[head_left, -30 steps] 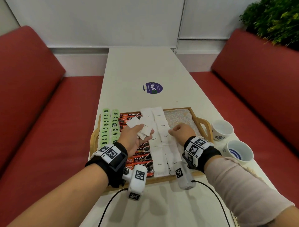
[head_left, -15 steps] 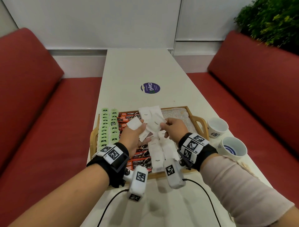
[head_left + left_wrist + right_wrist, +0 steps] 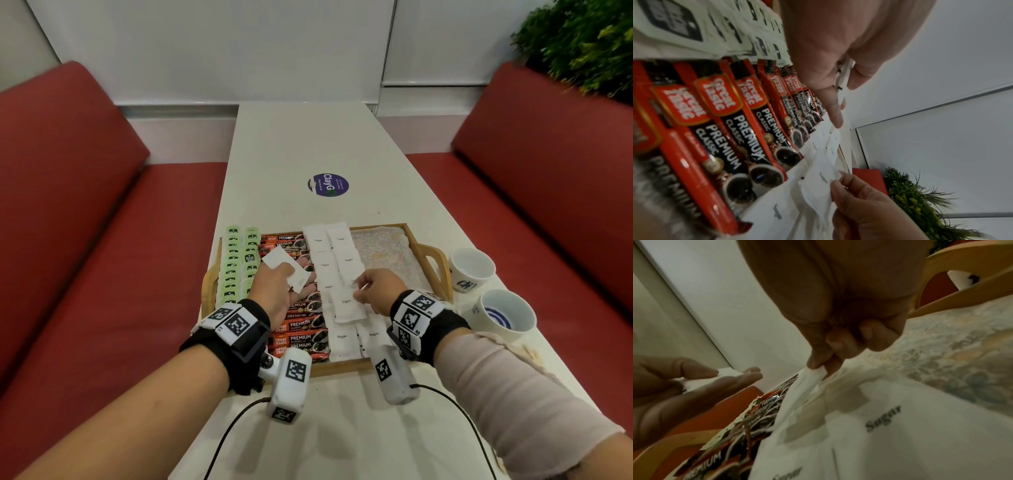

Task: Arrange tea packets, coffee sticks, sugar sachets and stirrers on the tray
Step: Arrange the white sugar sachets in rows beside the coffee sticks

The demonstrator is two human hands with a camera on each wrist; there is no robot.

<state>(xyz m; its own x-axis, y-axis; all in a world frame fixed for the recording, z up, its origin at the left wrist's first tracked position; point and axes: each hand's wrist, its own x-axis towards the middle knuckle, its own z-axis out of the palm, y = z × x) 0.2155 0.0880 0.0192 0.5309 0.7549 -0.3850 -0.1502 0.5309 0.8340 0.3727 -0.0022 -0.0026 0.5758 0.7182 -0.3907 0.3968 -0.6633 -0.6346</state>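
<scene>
A white paper sachet printed "Sugar" (image 3: 348,305) hangs pinched in the right hand (image 3: 378,291) fingers over the wooden tray (image 3: 430,255). The left hand (image 3: 279,291) grips spare white sachets (image 3: 284,269) (above "Great Taste PREMIUM CLASSIC" red-and-black coffee sticks (image 3: 298,329)); the tray's patterned right part (image 3: 383,253) lies bare, on the white bench (image 3: 308,154).

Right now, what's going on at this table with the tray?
A person is laying sugar sachets in rows on a wooden tray. The right hand pinches one sachet over the rows; the left hand holds a few spare sachets. Green tea packets and coffee sticks are already lined up.
</scene>
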